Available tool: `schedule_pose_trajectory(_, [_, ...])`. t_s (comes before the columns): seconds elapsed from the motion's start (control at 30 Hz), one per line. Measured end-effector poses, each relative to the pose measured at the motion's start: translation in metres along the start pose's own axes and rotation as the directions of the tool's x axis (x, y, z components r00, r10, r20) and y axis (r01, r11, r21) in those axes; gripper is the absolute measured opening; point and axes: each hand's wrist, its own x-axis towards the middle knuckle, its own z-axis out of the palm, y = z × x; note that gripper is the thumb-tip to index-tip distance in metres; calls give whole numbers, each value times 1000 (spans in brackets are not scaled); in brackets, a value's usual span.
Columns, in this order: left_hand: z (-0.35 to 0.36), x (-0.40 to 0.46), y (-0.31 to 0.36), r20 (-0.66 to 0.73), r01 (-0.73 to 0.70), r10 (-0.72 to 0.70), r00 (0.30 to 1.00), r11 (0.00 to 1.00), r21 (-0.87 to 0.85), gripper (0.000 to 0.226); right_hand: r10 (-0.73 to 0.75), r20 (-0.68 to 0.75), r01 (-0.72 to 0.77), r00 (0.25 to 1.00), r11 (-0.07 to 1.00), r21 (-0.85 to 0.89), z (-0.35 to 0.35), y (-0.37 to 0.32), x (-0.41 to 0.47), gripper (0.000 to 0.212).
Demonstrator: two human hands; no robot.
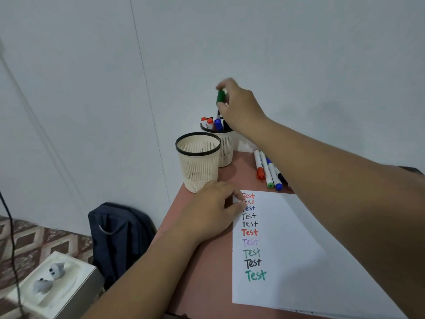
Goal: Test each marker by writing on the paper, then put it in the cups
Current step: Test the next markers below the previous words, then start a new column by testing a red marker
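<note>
- Our right hand (239, 104) pinches the green marker (221, 97) by its cap, upright over the far cup (226, 146), which already holds several markers; it could catch on those caps and tip out.
- Our left hand (213, 208), fingers curled, presses the paper's (287, 249) far-left corner.
- The near cup (198, 162) is slotted cream plastic with a black rim, and light enough to topple.

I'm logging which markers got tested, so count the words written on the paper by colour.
Red words: 3
Blue word: 1
Black words: 3
Purple word: 1
Green words: 2
Total: 10. The left hand partly covers the top three.
</note>
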Motion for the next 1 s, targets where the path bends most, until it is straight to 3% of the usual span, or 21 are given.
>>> schedule_pose_trajectory(0.07, [1, 0, -1, -1, 7, -7, 1000, 1000, -6, 16, 24, 42, -21, 999, 998, -51, 5, 8, 0, 25])
schedule_pose_trajectory(0.27, [-1, -1, 1, 12, 26, -26, 1000, 1000, 8, 21, 2, -47, -2, 999, 1000, 5, -2, 23, -20, 32])
schedule_pose_trajectory(0.37, [-2, -2, 2, 23, 32, -33, 999, 999, 21, 23, -78, -78, 76, 994, 997, -21, -13, 40, -40, 28])
schedule_pose_trajectory(0.47, [-2, -1, 3, 28, 36, -37, 999, 999, 30, 23, -83, 153, 113, 985, 973, -199, -25, 58, -62, 28])
schedule_pose_trajectory(0.53, [-2, -1, 3, 32, 37, -39, 999, 999, 36, 24, 126, 374, 39, 919, 915, -402, -27, 73, -73, 34])
schedule_pose_trajectory(0.6, [-2, -1, 3, 36, 39, -40, 999, 999, 38, 24, 275, 483, 38, 831, 838, -544, -26, 84, -81, 35])
schedule_pose_trajectory(0.77, [-3, -1, 4, 37, 40, -41, 998, 998, 47, 24, 212, 565, 257, 798, 728, -636, -28, 91, -84, 46])
schedule_pose_trajectory(0.93, [-3, -1, 4, 37, 46, -47, 998, 998, 47, 24, 154, 613, 383, 775, 657, -650, -30, 76, -83, 29])
schedule_pose_trajectory(1.0, [-3, -1, 3, 35, 43, -44, 998, 998, 42, 22, 111, 641, 449, 759, 624, -640, -28, 70, -82, 31])
